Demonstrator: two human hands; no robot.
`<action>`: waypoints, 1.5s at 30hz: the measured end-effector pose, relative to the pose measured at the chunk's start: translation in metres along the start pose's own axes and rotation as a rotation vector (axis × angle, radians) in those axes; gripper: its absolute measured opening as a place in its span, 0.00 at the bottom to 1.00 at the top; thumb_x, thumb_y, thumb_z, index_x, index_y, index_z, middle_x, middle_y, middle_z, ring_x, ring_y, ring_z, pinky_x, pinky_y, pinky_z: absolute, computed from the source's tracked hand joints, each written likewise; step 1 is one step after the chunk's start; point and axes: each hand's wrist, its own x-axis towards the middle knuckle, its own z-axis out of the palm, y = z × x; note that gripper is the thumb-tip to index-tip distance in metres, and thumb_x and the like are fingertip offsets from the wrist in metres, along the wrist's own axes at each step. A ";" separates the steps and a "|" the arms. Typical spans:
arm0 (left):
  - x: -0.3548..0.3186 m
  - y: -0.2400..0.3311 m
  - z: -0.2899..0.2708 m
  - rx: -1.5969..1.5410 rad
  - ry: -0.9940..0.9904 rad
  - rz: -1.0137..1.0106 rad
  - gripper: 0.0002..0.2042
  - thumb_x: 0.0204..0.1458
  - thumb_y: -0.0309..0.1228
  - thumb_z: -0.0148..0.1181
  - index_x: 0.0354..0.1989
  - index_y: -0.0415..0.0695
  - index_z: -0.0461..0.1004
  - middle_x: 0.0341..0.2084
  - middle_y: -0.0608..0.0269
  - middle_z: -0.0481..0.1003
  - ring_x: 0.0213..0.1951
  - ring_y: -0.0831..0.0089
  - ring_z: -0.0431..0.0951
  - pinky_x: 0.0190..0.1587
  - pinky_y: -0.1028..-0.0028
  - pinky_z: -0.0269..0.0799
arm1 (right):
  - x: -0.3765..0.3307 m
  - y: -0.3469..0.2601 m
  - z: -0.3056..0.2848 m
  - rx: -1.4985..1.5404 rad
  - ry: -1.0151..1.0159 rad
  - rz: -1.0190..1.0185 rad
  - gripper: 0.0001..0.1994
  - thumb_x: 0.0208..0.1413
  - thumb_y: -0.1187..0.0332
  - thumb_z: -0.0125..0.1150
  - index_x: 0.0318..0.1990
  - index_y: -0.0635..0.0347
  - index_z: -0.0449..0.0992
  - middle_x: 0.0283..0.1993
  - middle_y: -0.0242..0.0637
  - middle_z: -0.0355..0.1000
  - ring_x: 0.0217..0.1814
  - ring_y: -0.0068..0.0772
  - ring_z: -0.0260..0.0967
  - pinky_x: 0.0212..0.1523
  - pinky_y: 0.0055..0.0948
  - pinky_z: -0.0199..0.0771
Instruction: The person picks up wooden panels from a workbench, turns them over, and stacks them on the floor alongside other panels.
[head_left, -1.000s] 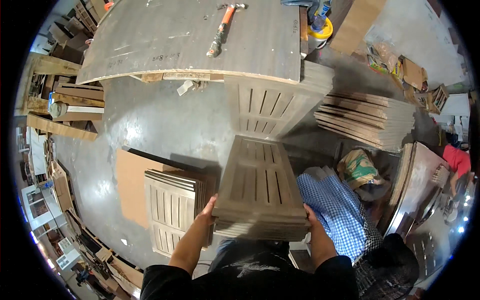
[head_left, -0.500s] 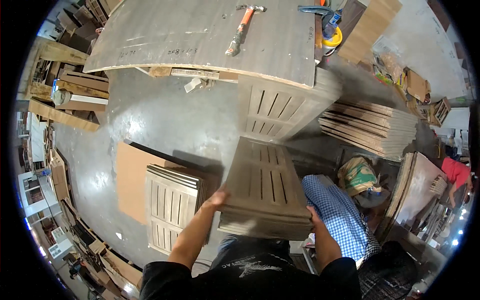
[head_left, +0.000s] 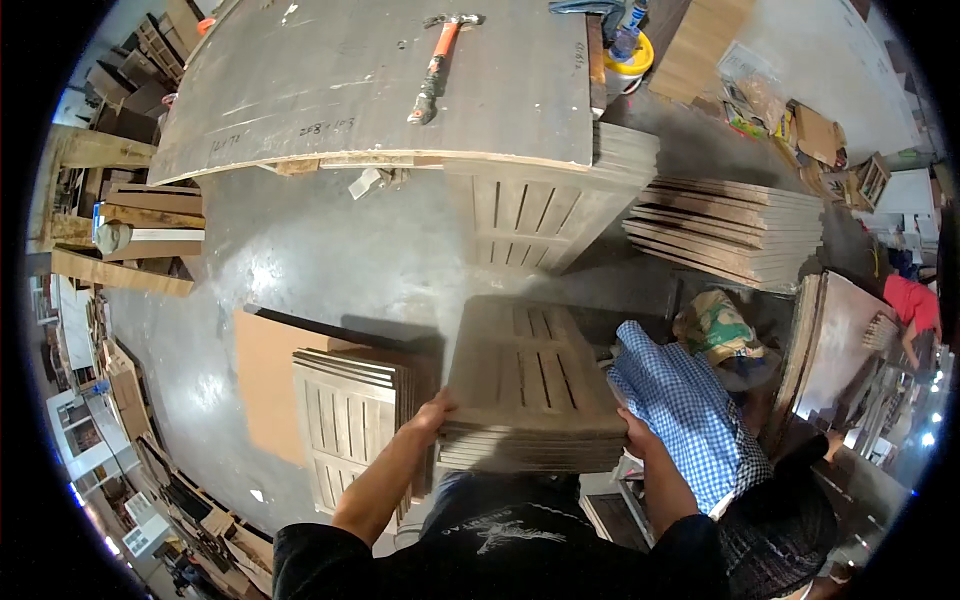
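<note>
In front of my body is a stack of slotted wooden panels (head_left: 520, 375), several layers thick, with long dark slots in the top one. My left hand (head_left: 432, 415) grips the stack's left side near its front corner. On the opposite side my right hand (head_left: 634, 432) holds the front right corner, its fingers partly hidden by the edge. To the left, a similar stack of slotted panels (head_left: 345, 425) leans upright over a brown board (head_left: 265, 380). Farther ahead, more slotted panels (head_left: 525, 215) stand against the end of a large table.
The grey table (head_left: 300, 90) carries a hammer (head_left: 436, 70). A yellow-rimmed bucket (head_left: 632, 58) stands beside it. Stacked boards (head_left: 720, 230), a sack (head_left: 720, 325) and a blue checked cloth (head_left: 680, 410) lie on the right. At the far right is another person (head_left: 912, 305).
The far end of the panel stack has tipped down slightly and its front layers show more evenly. My hands stay on its sides. The whole view has shifted a little.
</note>
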 end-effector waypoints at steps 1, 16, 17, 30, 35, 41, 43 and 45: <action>0.001 -0.001 0.002 -0.073 -0.057 0.021 0.36 0.60 0.34 0.47 0.73 0.53 0.34 0.70 0.54 0.49 0.64 0.57 0.61 0.62 0.59 0.60 | 0.000 -0.006 0.004 0.073 0.022 0.029 0.30 0.61 0.52 0.50 0.68 0.56 0.59 0.66 0.41 0.61 0.65 0.42 0.60 0.63 0.42 0.58; -0.031 0.041 0.018 -0.080 0.074 -0.208 0.35 0.50 0.55 0.53 0.63 0.46 0.64 0.59 0.54 0.68 0.58 0.59 0.68 0.57 0.59 0.65 | 0.008 0.007 0.017 0.260 0.046 0.152 0.39 0.44 0.38 0.57 0.59 0.56 0.70 0.64 0.43 0.65 0.61 0.49 0.63 0.59 0.50 0.64; -0.017 0.031 0.006 -0.154 -0.008 -0.210 0.35 0.48 0.55 0.54 0.62 0.46 0.64 0.57 0.54 0.69 0.56 0.58 0.69 0.56 0.58 0.66 | 0.003 -0.001 0.023 0.245 0.046 0.143 0.39 0.44 0.37 0.57 0.59 0.56 0.70 0.63 0.43 0.65 0.60 0.49 0.63 0.59 0.50 0.64; 0.115 -0.028 -0.045 -0.304 0.076 0.049 0.31 0.47 0.53 0.55 0.54 0.42 0.71 0.48 0.53 0.74 0.47 0.57 0.73 0.50 0.57 0.69 | 0.026 -0.014 0.005 0.320 -0.006 0.055 0.39 0.45 0.34 0.55 0.57 0.55 0.72 0.59 0.43 0.69 0.54 0.46 0.66 0.56 0.47 0.66; 0.084 0.010 -0.036 -0.384 -0.094 0.150 0.22 0.53 0.47 0.50 0.46 0.41 0.73 0.42 0.56 0.76 0.42 0.60 0.74 0.47 0.61 0.69 | 0.010 -0.037 0.030 0.287 0.010 0.077 0.38 0.46 0.35 0.55 0.57 0.56 0.71 0.60 0.43 0.68 0.54 0.46 0.66 0.56 0.46 0.66; 0.038 0.092 0.000 -0.235 -0.001 0.397 0.26 0.53 0.53 0.48 0.49 0.45 0.73 0.43 0.59 0.77 0.45 0.61 0.75 0.49 0.61 0.70 | 0.033 -0.089 0.044 0.491 -0.209 0.025 0.35 0.49 0.39 0.56 0.57 0.56 0.71 0.58 0.42 0.69 0.57 0.48 0.65 0.57 0.50 0.64; 0.033 0.121 0.012 -0.294 -0.015 0.376 0.29 0.53 0.55 0.47 0.52 0.44 0.73 0.45 0.58 0.77 0.46 0.60 0.75 0.51 0.60 0.69 | 0.035 -0.129 0.047 0.441 -0.167 -0.036 0.34 0.50 0.42 0.59 0.58 0.57 0.71 0.63 0.44 0.65 0.58 0.48 0.63 0.59 0.47 0.64; 0.027 0.138 0.020 -0.296 0.075 0.380 0.30 0.56 0.57 0.44 0.54 0.43 0.72 0.47 0.56 0.76 0.48 0.60 0.74 0.53 0.60 0.68 | 0.035 -0.166 0.048 0.367 -0.072 -0.034 0.34 0.50 0.44 0.61 0.59 0.59 0.70 0.63 0.46 0.65 0.60 0.48 0.63 0.59 0.46 0.64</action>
